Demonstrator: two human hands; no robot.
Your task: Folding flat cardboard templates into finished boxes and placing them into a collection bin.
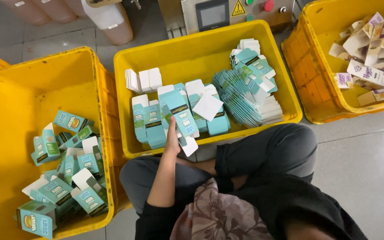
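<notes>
Middle crate (210, 49) sits just before the knees, w/ flat cartons (245, 95) in it; left crate (10, 111) holds folded boxes (67, 178); right crate (316, 66) holds more; machine (227, 13) behind.

Teal flat carton (181, 116), upright, over mid bin

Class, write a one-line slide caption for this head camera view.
A seated person's left hand lifts a teal carton over the middle yellow bin of flat cartons.
</notes>
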